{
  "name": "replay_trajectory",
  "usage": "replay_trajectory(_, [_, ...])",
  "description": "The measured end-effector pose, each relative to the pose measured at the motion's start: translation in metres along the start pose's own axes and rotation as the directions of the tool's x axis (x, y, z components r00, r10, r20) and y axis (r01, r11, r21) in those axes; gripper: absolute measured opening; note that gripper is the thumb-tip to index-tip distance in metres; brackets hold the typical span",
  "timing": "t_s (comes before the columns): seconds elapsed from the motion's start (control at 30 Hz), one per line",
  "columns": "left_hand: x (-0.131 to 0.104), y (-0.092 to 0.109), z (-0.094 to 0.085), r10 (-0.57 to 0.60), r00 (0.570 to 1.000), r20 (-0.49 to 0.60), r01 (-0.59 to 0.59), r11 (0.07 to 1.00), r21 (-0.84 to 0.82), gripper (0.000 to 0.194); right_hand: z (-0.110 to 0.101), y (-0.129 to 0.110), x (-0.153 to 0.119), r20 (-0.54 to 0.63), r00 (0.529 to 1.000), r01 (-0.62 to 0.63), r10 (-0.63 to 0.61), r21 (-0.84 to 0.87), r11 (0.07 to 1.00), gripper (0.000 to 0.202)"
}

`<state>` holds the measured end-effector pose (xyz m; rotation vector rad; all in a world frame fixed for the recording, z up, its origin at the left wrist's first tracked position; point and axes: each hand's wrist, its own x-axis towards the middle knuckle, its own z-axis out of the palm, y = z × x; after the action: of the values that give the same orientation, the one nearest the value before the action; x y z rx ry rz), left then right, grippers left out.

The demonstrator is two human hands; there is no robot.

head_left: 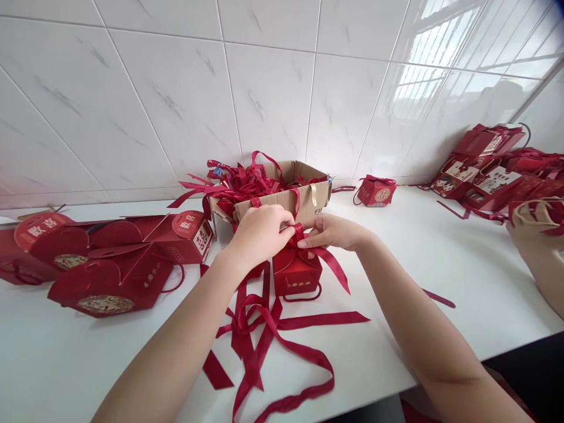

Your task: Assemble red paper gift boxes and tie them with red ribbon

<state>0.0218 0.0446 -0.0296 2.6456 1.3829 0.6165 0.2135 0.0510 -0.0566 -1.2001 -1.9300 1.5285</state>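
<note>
A small red gift box [296, 277] with a cord handle stands upright on the white table in front of me. Dark red ribbon [333, 269] is looped at its top, one tail hanging off to the right. My left hand [263, 232] pinches the ribbon from the left, its fingers closed at the loop. From the right, my right hand [331, 232] grips the same ribbon between thumb and fingers, just above the box lid. Loose ribbons [251, 352] lie tangled on the table before the box. Parts of the ribbon loop are covered by my fingers.
Behind my hands a cardboard box [282, 205] overflows with ribbons. Several larger red boxes [114, 282] stand at left. One small tied box [375, 191] is near the tiled wall; a pile of red boxes [489, 170] is at right, beside another person's hand [531, 226].
</note>
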Motion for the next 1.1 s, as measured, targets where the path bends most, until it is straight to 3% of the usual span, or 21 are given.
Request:
replay_trajectory(0.1, [-0.001, -0.002, -0.002, 0.017, 1.000, 0.018, -0.018, 1.000, 0.010, 0.019, 0.002, 0.006, 0.007, 0.000, 1.000, 0.030, -0.030, 0.014, 0.999, 0.034])
replay_trajectory(0.2, [-0.002, -0.012, -0.007, 0.007, 0.991, 0.131, -0.004, 1.000, -0.025, 0.021, 0.001, 0.010, 0.010, -0.038, 0.998, 0.048, -0.049, -0.020, 0.999, 0.032])
replay_trajectory(0.33, [-0.002, -0.027, -0.009, -0.074, 0.946, 0.316, 0.069, 0.997, 0.026, 0.031, 0.003, 0.011, 0.009, -0.096, 0.993, 0.069, -0.074, -0.060, 0.996, 0.031])
replay_trajectory(0.53, [0.003, -0.031, 0.001, -0.124, 0.897, 0.425, 0.146, 0.989, -0.019, 0.018, 0.018, 0.018, 0.002, -0.175, 0.979, 0.116, -0.104, 0.059, 0.992, 0.028])
replay_trajectory(0.77, [-0.001, -0.029, -0.008, -0.119, 0.910, 0.396, 0.147, 0.988, -0.041, 0.013, 0.033, 0.032, -0.002, -0.272, 0.957, 0.171, -0.102, 0.242, 0.955, 0.028])
replay_trajectory(0.9, [-0.008, -0.028, -0.020, -0.087, 0.940, 0.330, 0.119, 0.990, -0.076, 0.014, 0.041, 0.025, -0.002, -0.412, 0.911, 0.133, -0.027, 0.229, 0.964, 0.025])
replay_trajectory(1.0, [-0.013, -0.021, -0.024, 0.034, 0.970, 0.242, 0.002, 0.989, -0.148, 0.023, 0.049, 0.015, 0.000, -0.510, 0.860, 0.063, 0.015, 0.136, 0.989, 0.021])
replay_trajectory(1.1, [-0.015, -0.012, -0.023, 0.199, 0.965, 0.173, -0.160, 0.964, -0.212, 0.027, 0.055, 0.008, 0.002, -0.526, 0.850, 0.042, -0.031, 0.009, 0.999, 0.010])
